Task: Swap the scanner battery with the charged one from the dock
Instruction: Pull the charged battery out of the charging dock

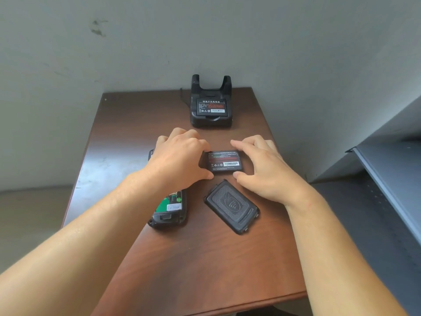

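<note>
1. A loose black battery (224,161) lies flat on the brown wooden table (205,265), label up. Its label carries rows of small white print, a red band and a white barcode sticker; none of the words are legible.
2. The left hand (180,160) rests palm down at the battery's left edge, thumb and fingertips touching that edge; the fingers are curled, not closed around it.
3. The right hand (262,169) brackets the right edge, forefinger along the top and thumb at the lower corner, loosely spread.
4. The scanner (169,210) lies face down under the left wrist, its battery bay open, showing a green circuit board and a white barcode label.
5. The textured back cover (232,206) lies just beside the scanner, near the right thumb.
6. The charging dock (211,103) stands at the table's far edge against the wall, holding a second battery (211,107) whose label has a line of white Chinese characters across the top and a red panel.
</note>
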The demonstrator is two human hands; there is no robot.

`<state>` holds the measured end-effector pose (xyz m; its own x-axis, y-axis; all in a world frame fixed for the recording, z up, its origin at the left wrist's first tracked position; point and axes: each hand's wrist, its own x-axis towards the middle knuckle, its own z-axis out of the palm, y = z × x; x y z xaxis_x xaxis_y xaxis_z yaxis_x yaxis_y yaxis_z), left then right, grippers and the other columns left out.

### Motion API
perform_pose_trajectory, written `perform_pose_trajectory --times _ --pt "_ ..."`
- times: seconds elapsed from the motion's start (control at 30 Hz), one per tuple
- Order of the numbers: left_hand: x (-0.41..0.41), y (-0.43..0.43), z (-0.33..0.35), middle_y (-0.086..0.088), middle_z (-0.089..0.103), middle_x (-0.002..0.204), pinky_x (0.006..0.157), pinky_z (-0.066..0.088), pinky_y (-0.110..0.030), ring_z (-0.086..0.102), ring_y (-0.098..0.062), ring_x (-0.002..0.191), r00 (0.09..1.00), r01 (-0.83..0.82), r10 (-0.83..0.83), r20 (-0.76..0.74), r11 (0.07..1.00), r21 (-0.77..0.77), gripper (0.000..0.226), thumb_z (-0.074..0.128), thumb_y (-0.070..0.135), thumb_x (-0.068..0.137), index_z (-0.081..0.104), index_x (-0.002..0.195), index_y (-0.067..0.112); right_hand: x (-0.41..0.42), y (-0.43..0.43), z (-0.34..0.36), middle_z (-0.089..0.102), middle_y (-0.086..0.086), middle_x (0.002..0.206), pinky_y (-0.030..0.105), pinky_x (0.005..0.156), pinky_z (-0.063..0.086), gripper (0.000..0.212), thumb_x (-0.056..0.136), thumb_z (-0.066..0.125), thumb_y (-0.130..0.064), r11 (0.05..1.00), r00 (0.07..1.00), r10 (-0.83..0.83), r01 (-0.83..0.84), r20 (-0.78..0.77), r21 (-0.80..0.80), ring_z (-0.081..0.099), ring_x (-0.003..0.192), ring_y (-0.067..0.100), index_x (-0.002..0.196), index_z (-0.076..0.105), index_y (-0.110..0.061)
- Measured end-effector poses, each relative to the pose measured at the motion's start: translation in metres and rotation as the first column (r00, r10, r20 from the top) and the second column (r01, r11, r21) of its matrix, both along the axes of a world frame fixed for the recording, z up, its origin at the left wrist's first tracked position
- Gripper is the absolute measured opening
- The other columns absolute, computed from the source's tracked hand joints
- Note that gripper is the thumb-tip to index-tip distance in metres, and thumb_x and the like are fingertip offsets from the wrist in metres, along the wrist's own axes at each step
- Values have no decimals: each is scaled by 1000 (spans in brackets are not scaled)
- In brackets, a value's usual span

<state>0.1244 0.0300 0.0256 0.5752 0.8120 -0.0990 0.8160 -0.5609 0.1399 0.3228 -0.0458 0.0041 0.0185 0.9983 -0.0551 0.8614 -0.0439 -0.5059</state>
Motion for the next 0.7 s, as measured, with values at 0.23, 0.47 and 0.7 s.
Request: perform_pose_trajectory --times 0.23,0.47,0.7 --pt "-8 15 16 9 53 136 96 44 -47 40 -24 130 989 91 -89 116 996 -17 63 73 61 74 55 132 41 -6 9 15 42 -12 136 42 112 40 80 87 70 -40 993 998 15 -21 55 118 35 134 13 157 31 -33" --pt "-8 54 31 6 57 135 98 46 -48 47 -23 127 972 74 -84 220 996 54 72 73 60 74 52 138 36 -10 52 27 51 -8 130 45 104 45 72 86 71 -46 982 993 -16 -5 113 191 44 127 18 150 44 -28" --pt "-8 94 28 2 50 144 98 48 -51 44 -28 132 945 79 -112 307 990 118 92 78 58 68 38 147 36 -9 98 42 53 -3 137 46 105 44 69 83 72 -49 980 965 18 -69 262 184 42 130 25 145 51 -24"
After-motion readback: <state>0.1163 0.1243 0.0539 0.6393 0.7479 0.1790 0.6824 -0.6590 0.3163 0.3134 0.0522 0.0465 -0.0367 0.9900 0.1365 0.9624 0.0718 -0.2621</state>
